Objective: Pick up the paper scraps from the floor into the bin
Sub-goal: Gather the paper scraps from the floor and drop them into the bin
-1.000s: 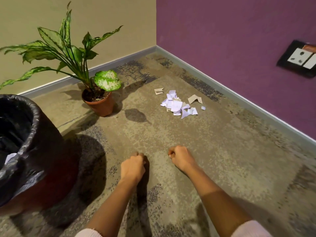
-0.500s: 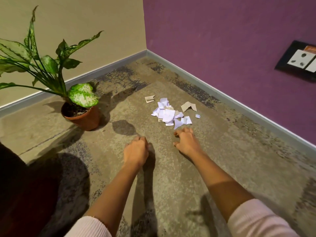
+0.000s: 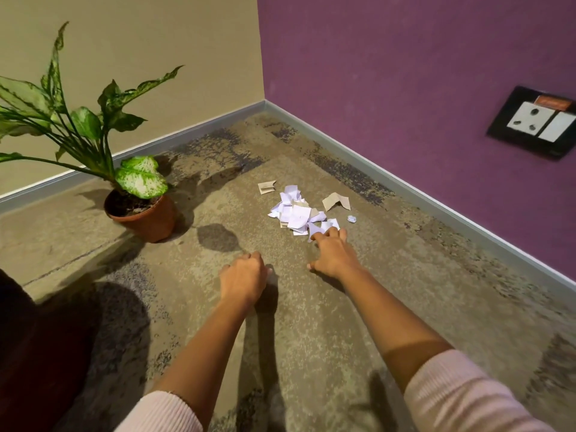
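Observation:
A small heap of white and tan paper scraps (image 3: 296,212) lies on the carpet near the room's corner. A tan folded scrap (image 3: 336,201) and another (image 3: 266,187) lie a little apart from the heap, and a tiny crumpled bit (image 3: 351,218) sits to the right. My right hand (image 3: 332,252) is flat over the carpet, fingers spread, its fingertips touching the near edge of the heap. My left hand (image 3: 244,277) hovers lower and to the left with fingers curled, holding nothing. Only the dark side of the bin (image 3: 34,353) shows at the bottom left.
A potted plant (image 3: 141,213) with long variegated leaves stands left of the scraps. Grey skirting (image 3: 405,188) runs along the purple wall on the right and the beige wall behind. A wall socket (image 3: 534,123) is on the purple wall.
Both hands have moved forward toward the scraps; my right hand opened and reached the heap's edge. The view shifted forward, so the bin's open top slid out of view on the left.

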Tool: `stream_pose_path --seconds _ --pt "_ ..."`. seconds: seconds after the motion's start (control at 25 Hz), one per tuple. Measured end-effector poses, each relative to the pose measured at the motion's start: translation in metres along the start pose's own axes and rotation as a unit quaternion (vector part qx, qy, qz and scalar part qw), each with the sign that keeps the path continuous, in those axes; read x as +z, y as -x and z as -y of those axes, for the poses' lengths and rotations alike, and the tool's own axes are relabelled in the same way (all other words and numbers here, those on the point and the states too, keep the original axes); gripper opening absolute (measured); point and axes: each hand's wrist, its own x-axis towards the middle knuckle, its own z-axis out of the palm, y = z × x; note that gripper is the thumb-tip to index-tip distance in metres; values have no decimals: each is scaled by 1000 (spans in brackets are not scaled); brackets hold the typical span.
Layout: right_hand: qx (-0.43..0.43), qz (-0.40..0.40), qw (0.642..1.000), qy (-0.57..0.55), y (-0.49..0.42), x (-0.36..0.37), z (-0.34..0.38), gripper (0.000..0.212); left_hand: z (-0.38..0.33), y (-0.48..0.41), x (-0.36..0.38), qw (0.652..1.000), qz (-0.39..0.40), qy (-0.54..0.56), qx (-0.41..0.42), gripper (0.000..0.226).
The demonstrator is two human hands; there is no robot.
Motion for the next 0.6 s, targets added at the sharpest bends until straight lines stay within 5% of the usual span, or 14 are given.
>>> stream_pose_path --seconds 0.44,0.6 --pt "36 -25 999 11 -60 -12 -35 113 -16 -86 23 999 -16 20 43 36" --pt "39 51 998 18 -97 -24 -48 138 -9 -136 26 994 -52 81 41 35"
